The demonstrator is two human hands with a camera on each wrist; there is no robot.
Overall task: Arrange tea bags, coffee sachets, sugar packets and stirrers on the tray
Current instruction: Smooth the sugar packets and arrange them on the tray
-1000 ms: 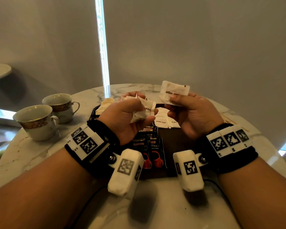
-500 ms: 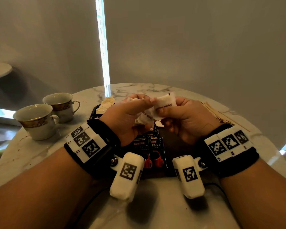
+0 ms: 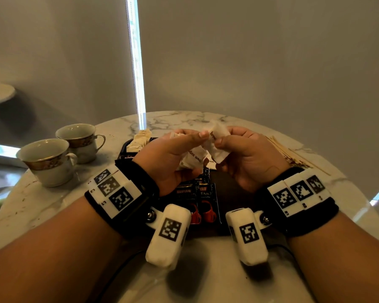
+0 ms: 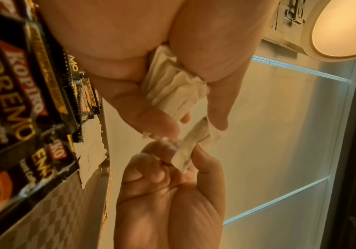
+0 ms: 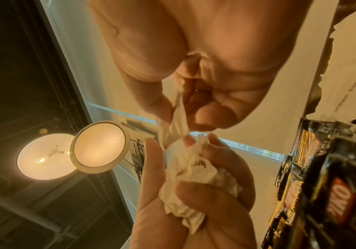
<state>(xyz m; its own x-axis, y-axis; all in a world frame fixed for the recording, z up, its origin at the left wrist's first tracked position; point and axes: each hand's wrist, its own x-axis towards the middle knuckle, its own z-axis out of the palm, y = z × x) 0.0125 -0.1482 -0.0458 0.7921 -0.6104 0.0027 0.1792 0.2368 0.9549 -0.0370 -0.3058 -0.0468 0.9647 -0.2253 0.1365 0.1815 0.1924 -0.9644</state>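
Note:
Both hands hover over the dark tray (image 3: 230, 182). My left hand (image 3: 190, 147) grips a crumpled bunch of white sugar packets (image 3: 193, 158) (image 5: 194, 176). Thumb and forefinger of my right hand (image 3: 222, 136) pinch a single sugar packet (image 3: 219, 153) (image 4: 185, 151) whose end touches the bunch. Black coffee sachets (image 3: 197, 193) (image 4: 23, 101) lie in a row on the tray under the left hand. More sugar packets (image 5: 354, 84) lie flat on the tray beyond them. Tea bags (image 3: 140, 138) sit at the tray's far left corner. Wooden stirrers (image 3: 289, 152) lie on the table to the right.
Two gold-banded cups (image 3: 48, 160) (image 3: 79, 136) stand on the round marble table (image 3: 206, 281) at the left. The table's curved edge runs close behind the tray, with a grey blind beyond it.
My right hand has come down and to the left with its packet, which was raised above the bunch. It now meets the left hand's bunch. The left hand has barely moved.

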